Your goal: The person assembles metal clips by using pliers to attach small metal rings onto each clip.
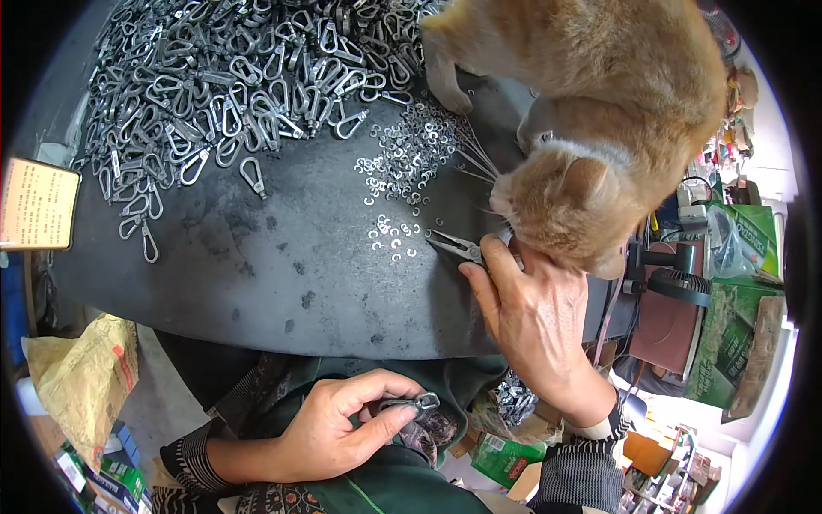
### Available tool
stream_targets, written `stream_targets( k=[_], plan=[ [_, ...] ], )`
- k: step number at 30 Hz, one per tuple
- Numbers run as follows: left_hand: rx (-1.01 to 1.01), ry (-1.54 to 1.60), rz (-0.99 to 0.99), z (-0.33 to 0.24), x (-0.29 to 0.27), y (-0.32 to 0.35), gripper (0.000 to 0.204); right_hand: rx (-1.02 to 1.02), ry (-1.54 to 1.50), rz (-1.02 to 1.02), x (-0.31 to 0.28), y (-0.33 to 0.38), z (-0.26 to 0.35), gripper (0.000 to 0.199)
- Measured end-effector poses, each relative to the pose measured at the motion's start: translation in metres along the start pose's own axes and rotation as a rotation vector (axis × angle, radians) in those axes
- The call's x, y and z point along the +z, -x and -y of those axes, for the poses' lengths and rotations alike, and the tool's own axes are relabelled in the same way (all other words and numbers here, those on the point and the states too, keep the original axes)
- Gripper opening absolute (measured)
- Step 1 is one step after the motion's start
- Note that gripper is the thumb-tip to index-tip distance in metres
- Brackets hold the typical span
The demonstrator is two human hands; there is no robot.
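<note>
Left hand pinches a small, stiff metal clip by its body; right hand grips pliers on the desk, beside a cat.

the left hand is curling low by the lap, thumb and fingers pinching shut. the right hand is reaching forward, palm down, fingers closing.
</note>
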State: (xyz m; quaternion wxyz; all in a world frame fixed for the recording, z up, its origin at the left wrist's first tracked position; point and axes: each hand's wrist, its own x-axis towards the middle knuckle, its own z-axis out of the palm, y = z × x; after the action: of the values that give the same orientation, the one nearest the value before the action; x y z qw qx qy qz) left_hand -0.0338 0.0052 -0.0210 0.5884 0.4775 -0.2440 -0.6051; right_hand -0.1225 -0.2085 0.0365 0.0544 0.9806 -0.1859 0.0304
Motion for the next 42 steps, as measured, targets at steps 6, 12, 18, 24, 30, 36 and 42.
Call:
stream_targets(
  k=[6,12,18,24,30,36,42],
  plan=[
    [-0.034,-0.043,0.028,-0.013,-0.003,0.001,0.018,-0.027,0.088,-0.020,0.003,0.001,0.000,0.023],
    [-0.071,0.083,-0.124,-0.030,-0.016,-0.003,0.017,-0.119,-0.095,0.264,-0.025,0.001,-0.007,0.027],
    [-0.244,0.274,-0.097,-0.032,-0.019,0.003,0.019,-0.340,-0.269,0.133,-0.036,0.022,-0.006,0.039],
    [-0.234,0.290,-0.080,-0.033,-0.010,0.013,0.019,-0.423,-0.226,0.061,-0.054,0.039,0.001,0.037],
    [-0.168,0.247,-0.076,-0.033,-0.004,0.023,0.020,-0.466,-0.225,0.042,-0.060,0.042,0.008,0.034],
    [-0.123,0.079,-0.049,-0.036,0.007,0.027,0.016,-0.450,-0.241,0.059,-0.065,0.061,0.006,0.033],
    [-0.110,0.050,-0.075,0.001,0.016,0.036,0.010,-0.309,-0.364,0.106,-0.042,0.106,0.013,0.032]
  ],
)
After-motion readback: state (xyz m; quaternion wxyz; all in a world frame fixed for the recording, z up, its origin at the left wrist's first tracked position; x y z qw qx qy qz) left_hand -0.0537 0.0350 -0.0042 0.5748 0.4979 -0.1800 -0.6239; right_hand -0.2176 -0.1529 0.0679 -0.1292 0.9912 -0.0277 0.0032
